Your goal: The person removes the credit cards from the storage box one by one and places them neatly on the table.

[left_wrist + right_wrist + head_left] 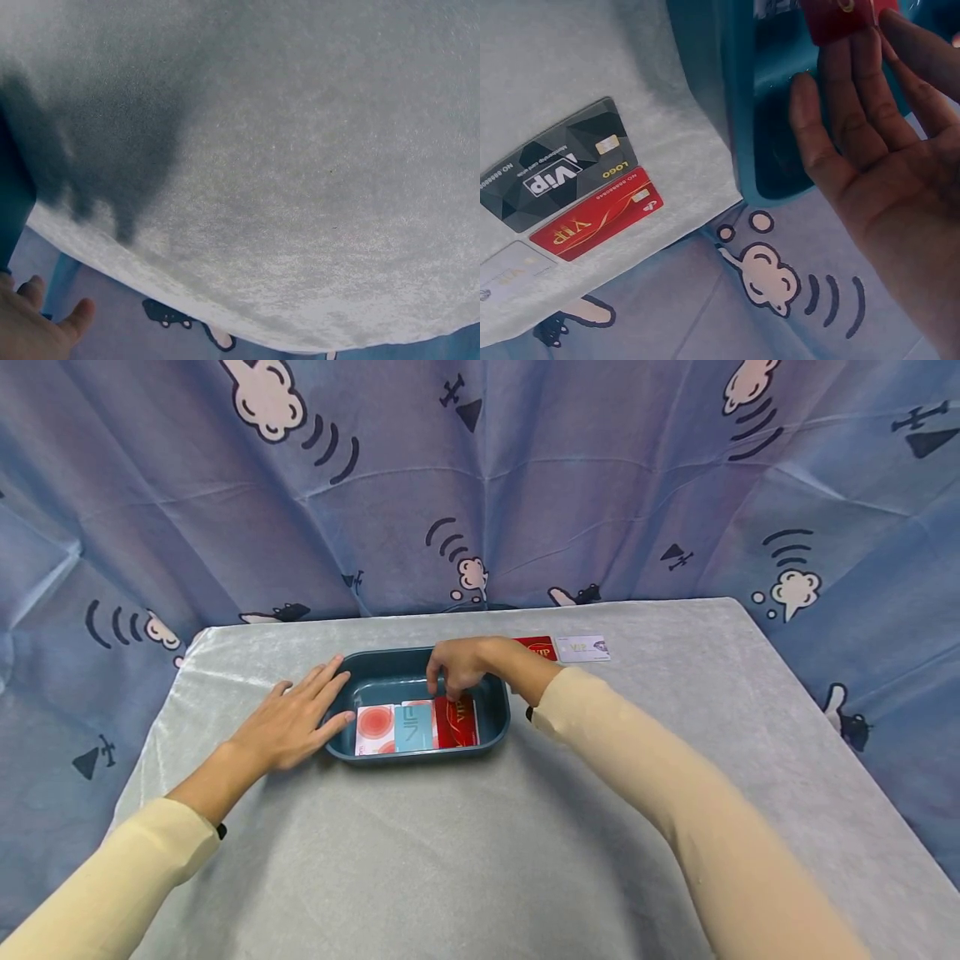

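Note:
A dark teal bin (417, 758) stands on the table with several cards in it. A white card with a red round pattern (375, 727) lies at its left, and a light blue VIP card (414, 728) overlaps in the middle. My right hand (461, 664) reaches in over the far rim and pinches a red VIP card (457, 723) between thumb and fingers, seen also as the red card (840, 19) in the right wrist view. My left hand (296, 718) lies with spread, straight fingers at the bin's left rim; only some fingertips (79, 319) show in the left wrist view.
Outside the bin, to the right, lie a second red VIP card (596, 214), a black VIP card (559, 169) and a white VIP card (583, 648), near the table's far edge. A patterned blue curtain (480, 485) hangs behind the grey cloth-covered table (420, 860).

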`<move>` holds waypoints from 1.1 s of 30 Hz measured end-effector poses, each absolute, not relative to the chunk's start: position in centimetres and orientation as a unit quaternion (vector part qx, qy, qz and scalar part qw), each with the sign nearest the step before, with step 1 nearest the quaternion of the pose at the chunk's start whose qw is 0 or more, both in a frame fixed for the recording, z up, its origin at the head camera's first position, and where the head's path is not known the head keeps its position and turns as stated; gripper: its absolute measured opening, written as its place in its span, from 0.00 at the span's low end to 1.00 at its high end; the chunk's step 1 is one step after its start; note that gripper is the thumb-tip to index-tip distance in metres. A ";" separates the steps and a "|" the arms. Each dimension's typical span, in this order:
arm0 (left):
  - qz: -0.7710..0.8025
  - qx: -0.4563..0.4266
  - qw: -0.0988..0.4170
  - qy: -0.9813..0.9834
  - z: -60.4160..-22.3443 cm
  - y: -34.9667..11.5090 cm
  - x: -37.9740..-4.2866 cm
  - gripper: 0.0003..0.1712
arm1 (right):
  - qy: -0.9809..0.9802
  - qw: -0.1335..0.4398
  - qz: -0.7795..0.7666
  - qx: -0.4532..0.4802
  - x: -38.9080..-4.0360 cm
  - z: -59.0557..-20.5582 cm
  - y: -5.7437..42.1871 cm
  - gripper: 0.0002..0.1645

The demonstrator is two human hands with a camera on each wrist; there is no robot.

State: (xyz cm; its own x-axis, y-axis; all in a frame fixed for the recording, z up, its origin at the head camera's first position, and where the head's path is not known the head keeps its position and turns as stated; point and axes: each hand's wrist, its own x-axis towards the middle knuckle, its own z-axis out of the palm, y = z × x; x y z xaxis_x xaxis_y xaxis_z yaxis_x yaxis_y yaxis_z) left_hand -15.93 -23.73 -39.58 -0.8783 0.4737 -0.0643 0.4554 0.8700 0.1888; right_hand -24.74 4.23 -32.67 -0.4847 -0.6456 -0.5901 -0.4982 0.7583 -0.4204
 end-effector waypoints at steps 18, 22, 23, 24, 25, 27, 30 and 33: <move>0.086 0.239 0.054 0.966 -39.6 -23.6 -15.9 0.42 | 0.847 0.346 -0.124 -0.384 -23.2 -31.8 5.5 0.17; 0.085 0.239 0.050 0.966 -39.7 -23.6 -15.9 0.42 | 0.849 0.341 -0.140 -0.378 -23.3 -31.5 6.3 0.15; 0.084 0.239 0.050 0.966 -39.6 -23.6 -15.9 0.43 | 0.850 0.339 -0.143 -0.376 -23.4 -31.4 6.5 0.14; 0.084 0.239 0.050 0.966 -39.6 -23.6 -15.9 0.42 | 0.852 0.338 -0.146 -0.373 -23.5 -31.3 6.7 0.14; 0.084 0.240 0.050 0.966 -39.7 -23.6 -15.9 0.42 | 0.852 0.338 -0.149 -0.371 -23.6 -31.1 7.0 0.13; 0.083 0.241 0.052 0.966 -39.6 -23.6 -15.9 0.42 | 0.853 0.337 -0.156 -0.367 -23.9 -30.8 7.4 0.12; 0.081 0.241 0.058 0.965 -39.5 -23.6 -15.8 0.42 | 0.856 0.332 -0.160 -0.364 -24.2 -30.4 8.1 0.10; 0.081 0.240 0.062 0.965 -39.4 -23.6 -15.8 0.42 | 0.861 0.327 -0.164 -0.354 -24.4 -29.8 9.0 0.09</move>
